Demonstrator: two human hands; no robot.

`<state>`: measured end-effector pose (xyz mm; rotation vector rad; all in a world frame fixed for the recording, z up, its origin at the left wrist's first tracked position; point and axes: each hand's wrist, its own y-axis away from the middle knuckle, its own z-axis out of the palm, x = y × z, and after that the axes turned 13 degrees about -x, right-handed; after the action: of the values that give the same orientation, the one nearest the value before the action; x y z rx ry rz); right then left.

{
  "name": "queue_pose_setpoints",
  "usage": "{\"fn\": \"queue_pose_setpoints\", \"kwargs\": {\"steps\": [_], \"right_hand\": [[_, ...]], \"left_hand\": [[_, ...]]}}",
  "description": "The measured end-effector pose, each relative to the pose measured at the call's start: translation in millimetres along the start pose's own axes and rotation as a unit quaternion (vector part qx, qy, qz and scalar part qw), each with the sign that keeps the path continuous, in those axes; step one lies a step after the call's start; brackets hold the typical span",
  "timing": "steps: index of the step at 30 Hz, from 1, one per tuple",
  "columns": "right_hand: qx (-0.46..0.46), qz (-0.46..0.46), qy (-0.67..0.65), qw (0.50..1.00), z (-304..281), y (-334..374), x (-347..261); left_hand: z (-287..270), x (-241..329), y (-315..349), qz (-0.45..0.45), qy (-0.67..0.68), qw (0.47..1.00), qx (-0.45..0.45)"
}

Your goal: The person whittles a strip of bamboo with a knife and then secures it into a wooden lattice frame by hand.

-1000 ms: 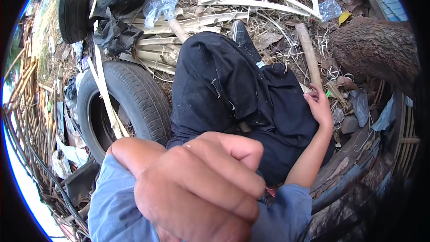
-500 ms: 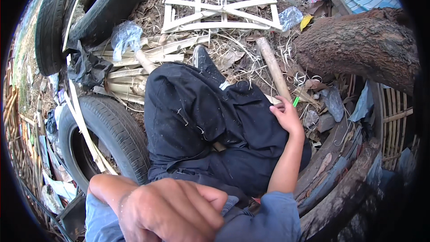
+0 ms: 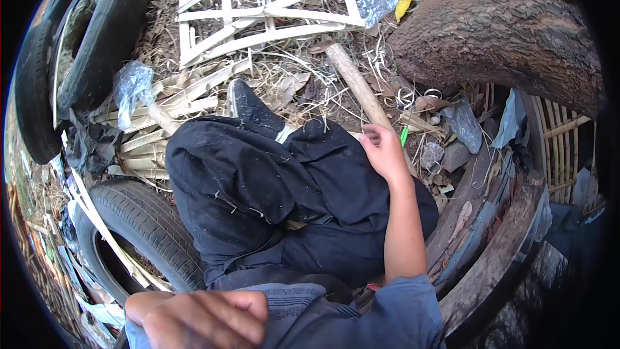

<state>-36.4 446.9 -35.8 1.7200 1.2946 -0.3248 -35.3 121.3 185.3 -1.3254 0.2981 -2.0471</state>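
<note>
My left hand (image 3: 203, 320) is raised close in front of my chest at the lower edge. Its fingers are curled in and slightly blurred, and nothing shows in them. On my bent right knee in dark trousers (image 3: 336, 174) rests my right hand (image 3: 385, 155), loosely open, fingers slightly bent and thumb apart. Just beyond its fingers lies a thick, pale round wooden stick (image 3: 354, 81). A slim bright green thing (image 3: 404, 136) sticks up right beside that hand; its kind is hidden. Farther off, a lattice frame of pale split strips (image 3: 223, 15) lies on the ground.
A tyre (image 3: 145, 220) lies at my left, with more tyres (image 3: 106, 39) stacked at the far left. Split pale pieces (image 3: 142, 155) and a black plastic bag (image 3: 97, 142) sit between them. A thick rough log (image 3: 497, 32) fills the right, near clear plastic bags (image 3: 462, 123).
My left hand has moved left and down toward the lower edge, its fingers curling in. The view has shifted, so the surroundings sit farther left. My right hand stays on the knee.
</note>
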Motion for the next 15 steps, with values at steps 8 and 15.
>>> {"fn": "queue_pose_setpoints", "kwargs": {"steps": [8, 15], "right_hand": [[0.079, -0.007, 0.213, 0.974, 45.3, -110.0, -19.9], [0.134, -0.015, 0.308, 0.942, 62.3, -133.5, -3.6]], "left_hand": [[-60.1, -38.6, 63.7, -0.336, -0.390, 0.799, 0.310], [-122.3, -77.9, 123.7, -0.312, -0.683, 0.556, 0.355]]}}
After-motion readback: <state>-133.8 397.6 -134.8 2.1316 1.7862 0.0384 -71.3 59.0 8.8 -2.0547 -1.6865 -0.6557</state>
